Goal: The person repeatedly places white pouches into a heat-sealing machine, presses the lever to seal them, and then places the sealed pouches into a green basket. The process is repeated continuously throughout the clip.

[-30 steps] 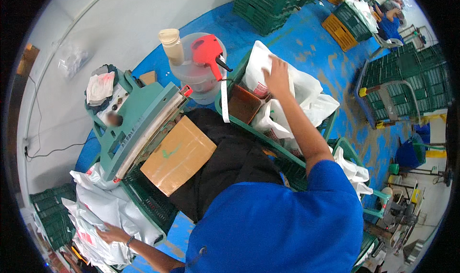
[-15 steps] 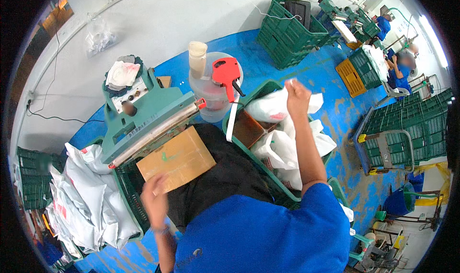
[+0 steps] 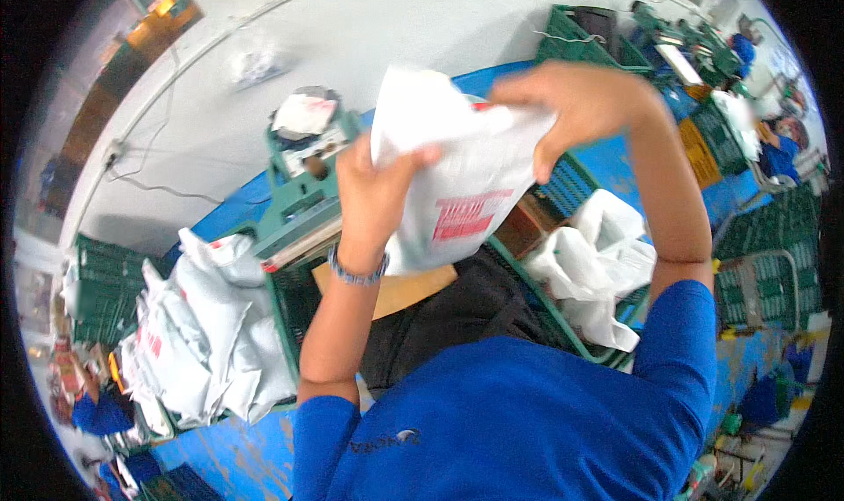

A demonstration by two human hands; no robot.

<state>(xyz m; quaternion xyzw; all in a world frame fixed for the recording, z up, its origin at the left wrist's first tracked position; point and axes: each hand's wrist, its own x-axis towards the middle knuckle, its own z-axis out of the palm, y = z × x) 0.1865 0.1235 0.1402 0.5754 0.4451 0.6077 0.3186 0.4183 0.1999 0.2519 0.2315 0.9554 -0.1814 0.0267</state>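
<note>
A white plastic bag (image 3: pixel 462 180) with a red printed block is held up in front of me, above my lap. My left hand (image 3: pixel 374 189) grips its left edge, thumb lying across the front. At its upper right edge my right hand (image 3: pixel 585 105) is closed on the bag, smeared by motion. Behind the bag stands a green sealing machine (image 3: pixel 303 211) with a long bar, partly covered by my left hand and the bag. A piece of cardboard (image 3: pixel 413 292) shows beneath the bag, over black cloth (image 3: pixel 448 325).
Right of my lap, a green crate (image 3: pixel 519 268) holds white bags (image 3: pixel 598 264) and a brown box. Filled white bags (image 3: pixel 211 325) are heaped in a crate at left. Stacked green crates (image 3: pixel 765 286) stand far right. Other people in blue work at the far right and lower left.
The white bag has come up from the right crate and now hangs between both hands. My left hand has left the cardboard and risen to the bag. The view has shifted.
</note>
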